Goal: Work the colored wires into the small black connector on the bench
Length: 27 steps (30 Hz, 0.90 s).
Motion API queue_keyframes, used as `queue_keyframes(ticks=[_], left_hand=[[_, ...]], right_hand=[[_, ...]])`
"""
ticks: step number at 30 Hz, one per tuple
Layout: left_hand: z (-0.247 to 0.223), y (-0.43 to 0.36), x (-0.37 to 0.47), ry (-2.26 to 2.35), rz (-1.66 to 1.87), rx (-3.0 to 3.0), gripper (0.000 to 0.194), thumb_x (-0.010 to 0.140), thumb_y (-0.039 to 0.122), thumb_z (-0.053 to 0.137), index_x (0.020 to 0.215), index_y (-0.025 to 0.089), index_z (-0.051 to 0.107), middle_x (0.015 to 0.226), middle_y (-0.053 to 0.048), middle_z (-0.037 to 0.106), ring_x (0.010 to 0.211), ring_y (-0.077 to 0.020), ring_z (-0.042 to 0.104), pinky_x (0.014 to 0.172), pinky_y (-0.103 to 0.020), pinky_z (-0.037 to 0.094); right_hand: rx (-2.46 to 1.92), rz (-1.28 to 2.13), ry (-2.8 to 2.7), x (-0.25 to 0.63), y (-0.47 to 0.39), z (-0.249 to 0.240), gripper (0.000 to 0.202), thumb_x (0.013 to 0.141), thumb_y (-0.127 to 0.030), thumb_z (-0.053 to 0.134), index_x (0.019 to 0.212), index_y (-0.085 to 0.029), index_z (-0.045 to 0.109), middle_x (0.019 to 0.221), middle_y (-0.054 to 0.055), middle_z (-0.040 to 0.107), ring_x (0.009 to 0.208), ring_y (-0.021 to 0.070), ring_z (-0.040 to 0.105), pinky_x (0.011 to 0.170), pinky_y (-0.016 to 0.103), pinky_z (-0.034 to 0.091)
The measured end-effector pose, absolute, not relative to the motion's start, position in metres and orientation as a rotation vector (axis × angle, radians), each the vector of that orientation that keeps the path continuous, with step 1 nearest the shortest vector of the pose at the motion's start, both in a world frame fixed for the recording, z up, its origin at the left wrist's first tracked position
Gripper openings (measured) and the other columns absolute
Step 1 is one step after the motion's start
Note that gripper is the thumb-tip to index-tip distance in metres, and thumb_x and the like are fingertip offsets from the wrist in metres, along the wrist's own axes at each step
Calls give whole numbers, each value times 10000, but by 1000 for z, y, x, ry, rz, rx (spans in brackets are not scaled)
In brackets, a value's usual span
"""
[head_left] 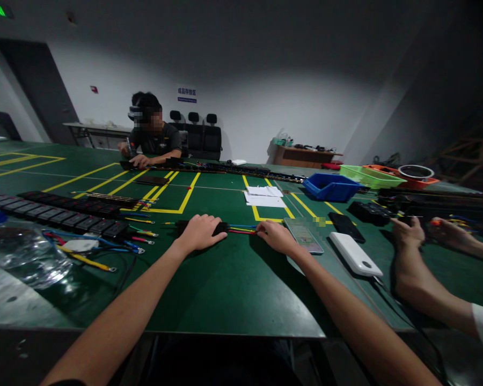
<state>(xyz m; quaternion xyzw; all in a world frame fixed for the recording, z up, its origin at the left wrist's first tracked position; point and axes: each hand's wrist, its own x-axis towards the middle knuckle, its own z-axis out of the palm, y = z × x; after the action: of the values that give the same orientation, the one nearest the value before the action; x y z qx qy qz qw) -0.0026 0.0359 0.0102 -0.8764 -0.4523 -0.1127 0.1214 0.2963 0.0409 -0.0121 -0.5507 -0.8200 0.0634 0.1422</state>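
My left hand lies over a small black box, its fingers across the top and its thumb stretched along the near side. Several coloured wires, among them blue, yellow and red, run from the box's right end. At the far end of these wires my right hand is closed in a pinch on them; its fingertips hide the ends. A short yellow-green lead sticks out of the box on the left. Just right of my right hand lies a phone.
At left stand rows of black boxes, wires with ring terminals and a plastic bottle. Rightward are a white power bank, a black phone, a blue bin and a co-worker's hands. Another person sits opposite.
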Motion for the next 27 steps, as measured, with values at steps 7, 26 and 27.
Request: queue_keyframes(ticks=[7,26,27], left_hand=[[9,37,-3,-1319,-337,-2564,521,964,642,426,1122,199,649,1005,-104,712,909,-262,651,765,-359,434],[11,33,-2,-1251,-347,-2627,534,953,650,432,1119,195,657,995,-103,713,904,-260,654,759,-363,447],[11,33,-2,-1259,-348,-2627,533,950,651,435,1118,197,658,994,-103,713,901,-261,654,759,-363,447]], right_hand=[[-1518,246,-2452,299,40,-10,131,973,-233,540,1035,-203,652,1068,65,684,929,185,617,737,260,389],[-1478,206,-2483,304,44,-8,209,944,-206,570,1060,-218,744,1095,68,716,1012,211,650,848,279,455],[-1487,205,-2487,305,44,-8,205,941,-207,575,1054,-221,745,1094,67,716,1008,213,651,841,279,457]])
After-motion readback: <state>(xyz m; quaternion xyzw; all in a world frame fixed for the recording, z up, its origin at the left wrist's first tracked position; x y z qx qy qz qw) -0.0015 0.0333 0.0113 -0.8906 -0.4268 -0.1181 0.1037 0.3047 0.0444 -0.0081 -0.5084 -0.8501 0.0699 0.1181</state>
